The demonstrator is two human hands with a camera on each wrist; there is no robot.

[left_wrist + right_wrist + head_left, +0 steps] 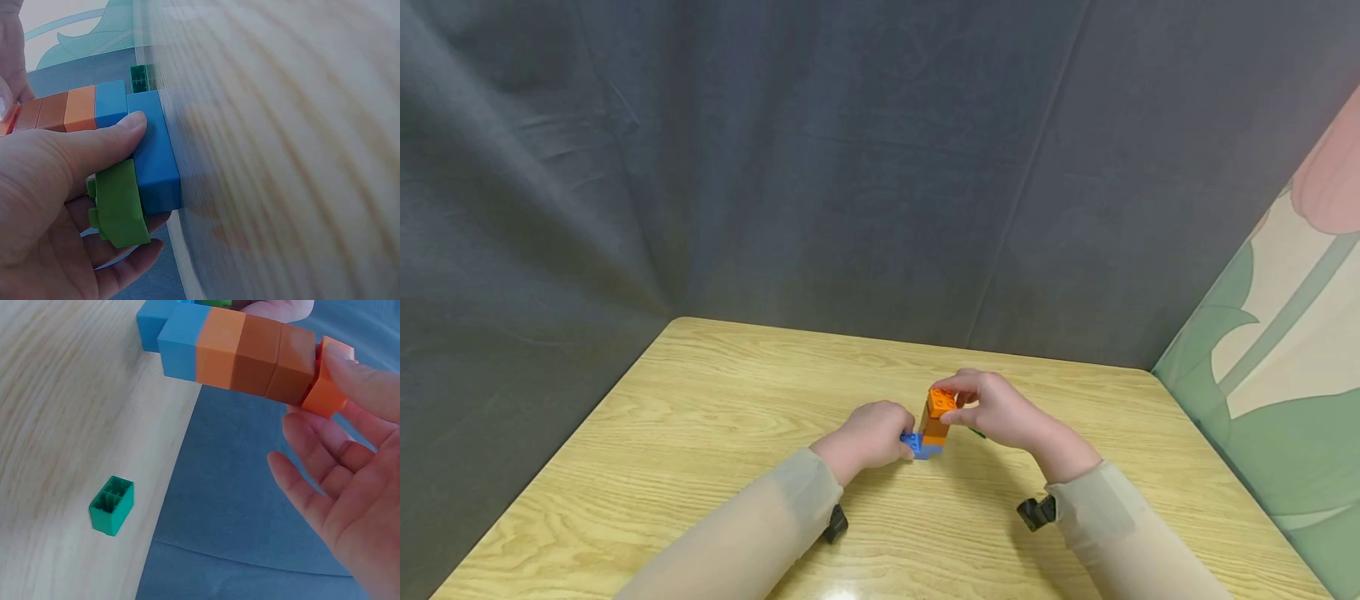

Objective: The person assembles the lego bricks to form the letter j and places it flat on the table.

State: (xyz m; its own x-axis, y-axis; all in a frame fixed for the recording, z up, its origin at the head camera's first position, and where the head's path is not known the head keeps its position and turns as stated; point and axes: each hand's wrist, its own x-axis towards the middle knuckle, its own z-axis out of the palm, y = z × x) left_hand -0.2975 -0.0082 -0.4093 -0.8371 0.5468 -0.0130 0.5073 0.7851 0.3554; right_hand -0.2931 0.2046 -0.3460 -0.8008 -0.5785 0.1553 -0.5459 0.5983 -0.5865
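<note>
My left hand point(872, 435) grips the long blue brick point(157, 156) at the foot of a toy brick stack, thumb on its side. Against that brick lies a light green curved brick point(120, 203), by the left fingers; whether it is attached I cannot tell. Above the base come a second blue brick point(181, 340), an orange brick point(219, 347) and two brown bricks point(275, 356). At the top, my right hand point(996, 408) pinches another orange brick point(331, 381) between thumb and fingers. This brick sits slightly tilted, with a narrow gap showing beside the brown.
On the wooden table point(737, 400) a dark green brick point(111, 506) lies on its side, hollow underside showing, near the right hand. A dark curtain point(850, 167) hangs behind the table, and a flower-patterned panel point(1285, 350) stands along the right.
</note>
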